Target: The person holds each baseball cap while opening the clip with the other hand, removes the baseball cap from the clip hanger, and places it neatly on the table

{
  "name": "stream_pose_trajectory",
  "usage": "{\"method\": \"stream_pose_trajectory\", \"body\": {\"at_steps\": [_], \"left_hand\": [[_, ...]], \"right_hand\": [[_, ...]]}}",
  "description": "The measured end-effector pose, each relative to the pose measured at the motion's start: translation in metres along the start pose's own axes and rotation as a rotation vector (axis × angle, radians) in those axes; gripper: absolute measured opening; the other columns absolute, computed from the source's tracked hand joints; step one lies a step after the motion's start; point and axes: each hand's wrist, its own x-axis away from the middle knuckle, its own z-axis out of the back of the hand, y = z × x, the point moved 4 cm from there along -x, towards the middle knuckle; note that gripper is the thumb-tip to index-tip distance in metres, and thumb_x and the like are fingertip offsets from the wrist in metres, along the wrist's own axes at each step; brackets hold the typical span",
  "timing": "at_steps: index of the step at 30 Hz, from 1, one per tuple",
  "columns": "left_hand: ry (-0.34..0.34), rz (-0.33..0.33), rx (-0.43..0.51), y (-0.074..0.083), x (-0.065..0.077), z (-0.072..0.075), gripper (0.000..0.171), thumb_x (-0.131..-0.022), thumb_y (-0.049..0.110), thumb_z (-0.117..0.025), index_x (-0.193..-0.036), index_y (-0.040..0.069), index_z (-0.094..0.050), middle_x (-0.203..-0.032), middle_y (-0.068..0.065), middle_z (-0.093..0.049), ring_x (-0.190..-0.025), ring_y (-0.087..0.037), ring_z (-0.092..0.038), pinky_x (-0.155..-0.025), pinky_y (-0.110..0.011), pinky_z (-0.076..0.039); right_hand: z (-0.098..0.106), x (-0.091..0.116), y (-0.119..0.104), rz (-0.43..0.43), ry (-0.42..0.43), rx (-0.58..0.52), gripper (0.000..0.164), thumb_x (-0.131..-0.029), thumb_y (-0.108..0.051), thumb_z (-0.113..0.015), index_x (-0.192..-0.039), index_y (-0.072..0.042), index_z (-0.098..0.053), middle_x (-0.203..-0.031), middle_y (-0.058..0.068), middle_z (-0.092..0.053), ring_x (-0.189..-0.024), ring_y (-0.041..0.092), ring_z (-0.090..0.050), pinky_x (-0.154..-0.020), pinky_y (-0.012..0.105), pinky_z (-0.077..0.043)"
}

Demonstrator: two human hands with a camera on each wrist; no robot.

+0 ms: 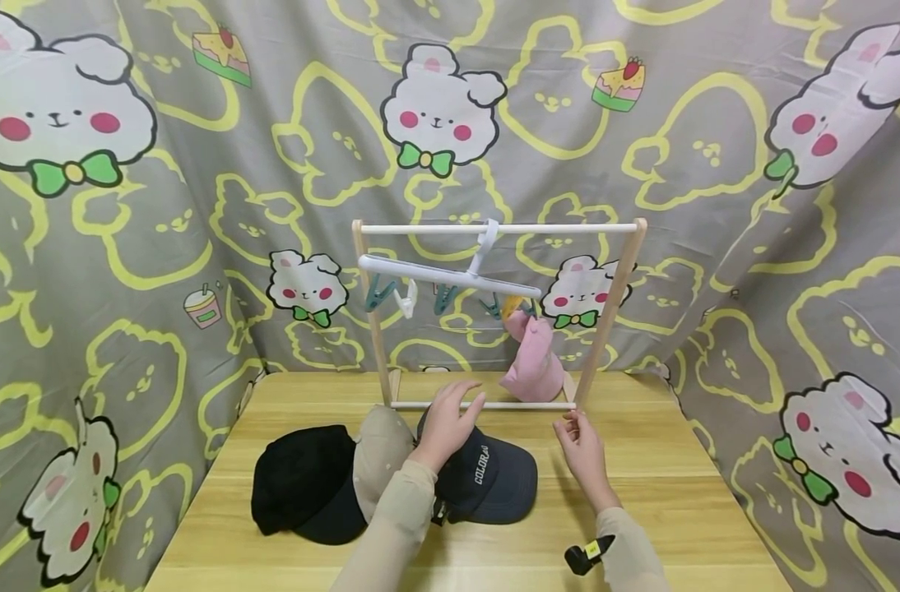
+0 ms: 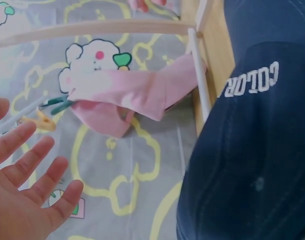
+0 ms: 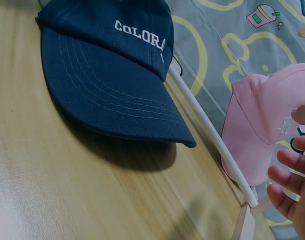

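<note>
My left hand (image 1: 450,421) hovers over the navy cap (image 1: 494,481) with its fingers spread and nothing in them; the left wrist view shows the bare palm. That cap lies on the table, its white "COLORA…" lettering turned forward. My right hand (image 1: 583,452), fingers loosely bent and empty, is beside the right end of the rack's lower bar (image 1: 487,405). A pink cap (image 1: 535,362) hangs from clips at the lower right end of a white hanger (image 1: 450,275). The hanger tilts down to the right from the top bar (image 1: 568,228).
A beige cap (image 1: 382,452) and a black cap (image 1: 302,477) lie overlapping left of the navy one. Several clips, including a white clip (image 1: 405,300), line the hanger. The rack's wooden post (image 1: 611,308) stands at the right. Patterned curtain (image 1: 435,107) surrounds the table (image 1: 687,526).
</note>
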Motion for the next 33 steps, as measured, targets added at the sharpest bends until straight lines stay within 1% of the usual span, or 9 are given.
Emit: {"method": "stream_pose_trajectory", "body": {"at_steps": [5,9,12,15,18,22,26,29,33], "left_hand": [[-0.008,-0.035,0.007,0.006,-0.008,-0.002,0.036,-0.098,0.037,-0.055,-0.125,0.016,-0.065,-0.126,-0.006,-0.065,-0.12,-0.028,-0.058,-0.102,-0.045,-0.047],[-0.017,-0.063,0.007,0.013,-0.014,-0.005,0.037,-0.099,0.036,-0.055,-0.126,0.013,-0.065,-0.125,-0.007,-0.066,-0.12,-0.029,-0.058,-0.102,-0.045,-0.047],[-0.032,-0.072,-0.004,0.016,-0.018,-0.008,0.038,-0.099,0.037,-0.053,-0.127,0.014,-0.064,-0.126,-0.006,-0.065,-0.12,-0.028,-0.058,-0.102,-0.044,-0.047],[-0.047,-0.067,-0.028,0.017,-0.022,-0.012,0.039,-0.1,0.04,-0.052,-0.128,0.016,-0.063,-0.127,-0.004,-0.065,-0.12,-0.026,-0.058,-0.102,-0.043,-0.047],[-0.053,-0.069,-0.044,0.018,-0.025,-0.014,0.04,-0.1,0.041,-0.051,-0.129,0.015,-0.062,-0.127,-0.004,-0.065,-0.121,-0.026,-0.057,-0.104,-0.043,-0.046],[-0.065,-0.065,-0.047,0.02,-0.031,-0.016,0.041,-0.099,0.039,-0.053,-0.13,0.013,-0.062,-0.129,-0.006,-0.064,-0.124,-0.027,-0.056,-0.106,-0.043,-0.044],[-0.094,-0.042,-0.045,0.02,-0.037,-0.017,0.043,-0.099,0.043,-0.051,-0.132,0.016,-0.06,-0.132,-0.005,-0.062,-0.127,-0.027,-0.054,-0.107,-0.044,-0.043],[-0.115,-0.028,-0.045,0.021,-0.042,-0.018,0.046,-0.1,0.046,-0.048,-0.135,0.018,-0.058,-0.134,-0.004,-0.061,-0.128,-0.026,-0.053,-0.108,-0.044,-0.043],[-0.133,-0.014,-0.049,0.023,-0.048,-0.019,0.048,-0.1,0.048,-0.047,-0.138,0.02,-0.054,-0.137,-0.004,-0.058,-0.129,-0.024,-0.053,-0.107,-0.043,-0.044]], "right_hand": [[-0.001,-0.001,0.001,0.005,-0.004,0.0,0.029,-0.092,-0.018,-0.067,-0.112,0.004,-0.062,-0.088,0.012,-0.065,-0.069,0.0,-0.051,-0.064,0.015,-0.044],[-0.001,-0.001,0.003,0.005,-0.007,0.006,0.029,-0.092,-0.018,-0.066,-0.112,0.003,-0.062,-0.089,0.012,-0.066,-0.07,0.003,-0.053,-0.064,0.016,-0.045],[-0.001,-0.002,0.003,0.007,-0.013,0.011,0.029,-0.092,-0.018,-0.066,-0.112,0.003,-0.062,-0.089,0.012,-0.066,-0.071,0.006,-0.054,-0.065,0.016,-0.045],[0.0,-0.002,0.003,0.004,-0.021,0.015,0.03,-0.093,-0.019,-0.065,-0.113,0.002,-0.062,-0.089,0.011,-0.066,-0.072,0.008,-0.055,-0.065,0.017,-0.045],[0.001,-0.003,0.002,0.003,-0.024,0.024,0.03,-0.093,-0.02,-0.065,-0.114,0.001,-0.062,-0.09,0.011,-0.065,-0.072,0.006,-0.054,-0.066,0.018,-0.045],[0.001,-0.006,0.003,0.005,-0.028,0.043,0.03,-0.093,-0.022,-0.065,-0.114,0.0,-0.062,-0.091,0.011,-0.065,-0.072,0.002,-0.052,-0.066,0.018,-0.045],[0.003,-0.011,0.002,0.018,-0.026,0.041,0.031,-0.093,-0.021,-0.066,-0.115,0.0,-0.062,-0.093,0.012,-0.065,-0.073,0.004,-0.051,-0.066,0.018,-0.043],[0.003,-0.015,-0.001,0.042,-0.023,0.045,0.033,-0.092,-0.02,-0.066,-0.117,0.0,-0.061,-0.097,0.013,-0.066,-0.078,0.01,-0.054,-0.068,0.02,-0.044],[0.005,-0.021,-0.006,0.074,-0.027,0.076,0.037,-0.093,-0.023,-0.065,-0.122,-0.001,-0.06,-0.105,0.015,-0.067,-0.088,0.023,-0.059,-0.074,0.028,-0.046]]}}
